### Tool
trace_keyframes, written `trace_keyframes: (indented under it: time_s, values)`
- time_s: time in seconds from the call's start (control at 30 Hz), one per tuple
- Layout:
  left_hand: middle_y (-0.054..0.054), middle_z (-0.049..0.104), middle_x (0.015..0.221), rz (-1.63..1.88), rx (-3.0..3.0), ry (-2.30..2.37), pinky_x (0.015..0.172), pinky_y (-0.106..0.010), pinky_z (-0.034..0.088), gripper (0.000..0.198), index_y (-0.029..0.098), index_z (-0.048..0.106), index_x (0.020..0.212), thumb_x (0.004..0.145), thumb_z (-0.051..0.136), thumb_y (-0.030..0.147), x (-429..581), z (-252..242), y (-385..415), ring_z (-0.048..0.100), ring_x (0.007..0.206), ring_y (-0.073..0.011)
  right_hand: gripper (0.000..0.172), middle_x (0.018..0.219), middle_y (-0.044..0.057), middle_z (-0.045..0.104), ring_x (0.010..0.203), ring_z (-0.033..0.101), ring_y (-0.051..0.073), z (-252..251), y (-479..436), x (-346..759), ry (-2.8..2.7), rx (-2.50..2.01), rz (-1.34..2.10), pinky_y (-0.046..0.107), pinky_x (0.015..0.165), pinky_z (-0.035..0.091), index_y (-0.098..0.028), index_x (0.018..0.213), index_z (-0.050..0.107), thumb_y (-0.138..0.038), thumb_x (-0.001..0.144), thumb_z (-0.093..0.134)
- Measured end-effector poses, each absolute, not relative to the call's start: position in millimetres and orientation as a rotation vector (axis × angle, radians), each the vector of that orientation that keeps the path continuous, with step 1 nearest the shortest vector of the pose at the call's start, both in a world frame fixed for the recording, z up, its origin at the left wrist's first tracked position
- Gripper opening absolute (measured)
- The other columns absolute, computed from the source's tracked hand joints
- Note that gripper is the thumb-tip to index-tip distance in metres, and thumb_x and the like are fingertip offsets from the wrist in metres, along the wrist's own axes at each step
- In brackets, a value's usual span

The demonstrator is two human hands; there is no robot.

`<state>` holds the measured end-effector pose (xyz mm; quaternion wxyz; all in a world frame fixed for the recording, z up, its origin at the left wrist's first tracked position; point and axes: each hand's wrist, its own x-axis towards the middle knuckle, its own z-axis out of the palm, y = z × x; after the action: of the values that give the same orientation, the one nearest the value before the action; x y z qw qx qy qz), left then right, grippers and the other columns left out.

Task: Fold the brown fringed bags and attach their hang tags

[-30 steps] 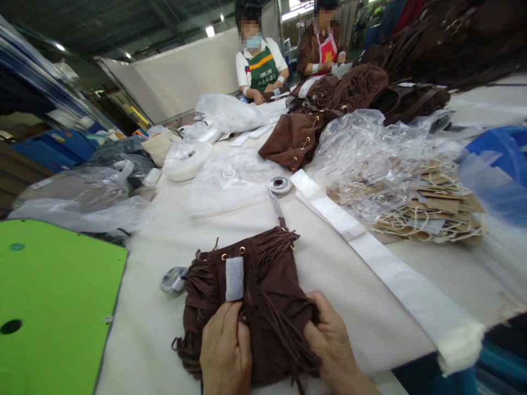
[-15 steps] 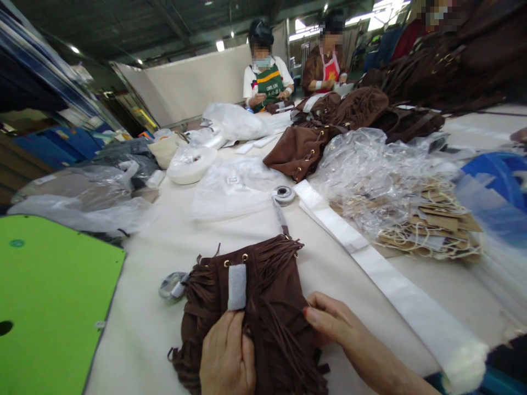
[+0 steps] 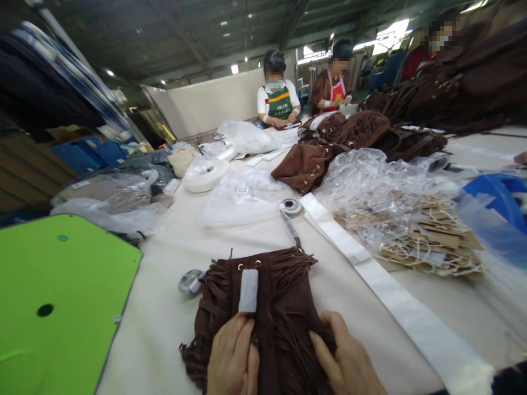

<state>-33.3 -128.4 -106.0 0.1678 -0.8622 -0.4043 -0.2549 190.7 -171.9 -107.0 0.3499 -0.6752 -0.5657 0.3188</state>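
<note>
A dark brown fringed bag [image 3: 285, 296] with small gold eyelets lies on the table in front of me. A white wrapping [image 3: 248, 291] covers a narrow piece at the middle of its front. My left hand [image 3: 234, 354] is just below this wrapping, its fingers pressed together on the bag's front; the fingertips are partly hidden. At the bag's right side, my right hand [image 3: 343, 354] grips the edge and some fringe between thumb and fingers. A wrapped ring-shaped coil [image 3: 191, 282] sits beside the bag's left edge, and another coil [image 3: 291, 207] lies beyond its top, joined to a strap.
White strips [image 3: 382, 282] run along the right. Beyond them are clear plastic bags [image 3: 362, 186], stacked brown tags [image 3: 432, 241] and a blue container [image 3: 498, 197]. A green board [image 3: 61, 296] stands at left. A white roll [image 3: 206, 174] and brown bags [image 3: 307, 164] lie farther back. Co-workers stand beyond.
My right hand has moved lower along the bag's right edge, with its fingers now curled over the fringe. My left hand stays below the white wrapping. The whole view has shifted slightly.
</note>
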Motion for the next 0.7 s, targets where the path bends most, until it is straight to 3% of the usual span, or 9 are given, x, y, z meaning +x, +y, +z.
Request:
trace_keyframes:
  time_s: [0.17, 0.27, 0.37, 0.47, 0.57, 0.63, 0.7]
  values:
    - [-0.012, 0.063, 0.105, -0.849, -2.541, -0.955, 0.092, -0.032, 0.043, 0.031, 0.009, 0.057, 0.107, 0.08, 0.041, 0.008, -27.1, -92.2, -133.9, 0.054, 0.109, -0.0209, 0.017, 0.074, 0.004, 0.069, 0.06, 0.067, 0.02, -125.9, -175.3, 191.7, -1.676, -1.791, 0.533, 0.027, 0.051, 0.047, -0.022, 0.1, 0.047, -0.032, 0.091, 0.037]
    - [-0.007, 0.063, 0.111, -0.728, -2.63, -0.721, 0.092, -0.032, 0.04, 0.032, 0.018, 0.059, 0.112, 0.084, 0.043, 0.017, -19.5, -83.7, -131.4, 0.052, 0.112, -0.0213, 0.013, 0.072, 0.004, 0.067, 0.06, 0.066, 0.019, -120.9, -171.1, 199.8, -1.788, -1.828, 0.43, 0.027, 0.052, 0.048, -0.021, 0.091, 0.052, -0.028, 0.088, 0.041]
    - [-0.003, 0.061, 0.116, -0.67, -2.68, -0.697, 0.091, -0.033, 0.04, 0.029, 0.029, 0.059, 0.113, 0.087, 0.044, 0.027, -15.9, -77.9, -128.8, 0.051, 0.114, -0.021, 0.01, 0.075, 0.003, 0.065, 0.063, 0.065, 0.018, -74.9, -159.5, 211.0, -1.774, -1.779, 0.44, 0.026, 0.055, 0.05, -0.021, 0.087, 0.054, -0.028, 0.082, 0.049]
    - [-0.002, 0.061, 0.117, -0.649, -2.692, -0.733, 0.092, -0.033, 0.039, 0.028, 0.03, 0.06, 0.111, 0.088, 0.044, 0.03, -15.3, -76.4, -129.3, 0.052, 0.113, -0.02, 0.022, 0.097, 0.008, 0.063, 0.086, 0.063, 0.019, -12.1, -141.6, 207.2, -1.591, -1.571, 0.175, 0.027, 0.066, 0.052, -0.021, 0.104, 0.053, -0.029, 0.085, 0.046]
    - [0.0, 0.06, 0.119, -0.642, -2.702, -0.794, 0.094, -0.033, 0.036, 0.028, 0.031, 0.059, 0.112, 0.089, 0.044, 0.033, -15.0, -81.3, -131.6, 0.051, 0.114, -0.0195, 0.04, 0.132, 0.012, 0.047, 0.123, 0.043, 0.023, -2.8, -124.9, 185.1, -1.542, -1.366, -0.028, 0.04, 0.098, 0.041, -0.019, 0.129, 0.04, -0.026, 0.09, 0.038]
    - [0.001, 0.061, 0.117, -0.737, -2.689, -0.835, 0.096, -0.033, 0.034, 0.027, 0.032, 0.06, 0.11, 0.088, 0.045, 0.036, -14.5, -88.0, -132.9, 0.051, 0.114, -0.0195, 0.053, 0.145, 0.013, 0.032, 0.135, 0.024, 0.027, -37.8, -119.7, 169.6, -1.795, -1.396, -0.05, 0.05, 0.105, 0.031, -0.018, 0.141, 0.024, -0.028, 0.091, 0.038]
    - [0.002, 0.061, 0.117, -0.843, -2.672, -0.846, 0.098, -0.033, 0.033, 0.027, 0.033, 0.061, 0.108, 0.086, 0.047, 0.038, -14.1, -95.6, -133.4, 0.05, 0.114, -0.0193, 0.059, 0.146, 0.013, 0.032, 0.136, 0.023, 0.028, -82.6, -117.9, 160.9, -2.071, -1.49, 0.041, 0.052, 0.105, 0.03, -0.018, 0.143, 0.02, -0.031, 0.09, 0.04]
